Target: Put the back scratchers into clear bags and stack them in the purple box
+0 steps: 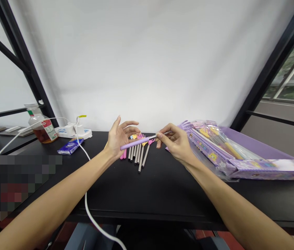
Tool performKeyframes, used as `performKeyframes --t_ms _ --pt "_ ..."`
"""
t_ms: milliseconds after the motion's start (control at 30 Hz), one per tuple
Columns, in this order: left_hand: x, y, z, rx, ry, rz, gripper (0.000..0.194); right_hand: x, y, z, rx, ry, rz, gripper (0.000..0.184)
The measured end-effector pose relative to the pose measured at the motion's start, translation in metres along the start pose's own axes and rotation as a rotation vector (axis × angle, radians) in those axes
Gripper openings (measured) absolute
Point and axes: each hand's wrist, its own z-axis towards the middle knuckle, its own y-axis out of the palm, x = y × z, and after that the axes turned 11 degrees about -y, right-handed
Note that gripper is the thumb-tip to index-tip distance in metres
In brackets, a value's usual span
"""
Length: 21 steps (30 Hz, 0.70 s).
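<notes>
Held above the black table is a back scratcher with a lilac handle (135, 142) and a thin metal shaft. My right hand (174, 140) pinches that shaft between thumb and fingers. Past my right fingers shows a lilac hand-shaped head (185, 125), seemingly its own end. My left hand (119, 134) is open, fingers spread, with the handle lying across its palm. Behind and below the handle lie several metal back scratcher shafts (137, 156) with yellow and pink hand-shaped heads. Pink handles (123, 155) lie beside them, partly hidden by my left hand.
To the right stands an open purple box (269, 170) holding back scratchers in clear plastic (222, 140). A bottle of brown liquid (44, 128), a blue packet (70, 146) and a white power strip (86, 133) stand left. A white cable (86, 201) crosses the table's front edge.
</notes>
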Motion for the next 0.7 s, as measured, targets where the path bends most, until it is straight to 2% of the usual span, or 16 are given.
performKeyframes --t_ms 133,700 --pt "-0.0021 0.0015 0.0000 0.023 -0.021 0.042 0.060 0.0015 0.0017 -0.0010 -0.015 0.009 0.001 0.032" --pt "-0.0079 0.0079 0.0041 0.118 -0.025 0.035 0.057 0.0051 0.0092 -0.0049 -0.032 0.003 0.033 0.029"
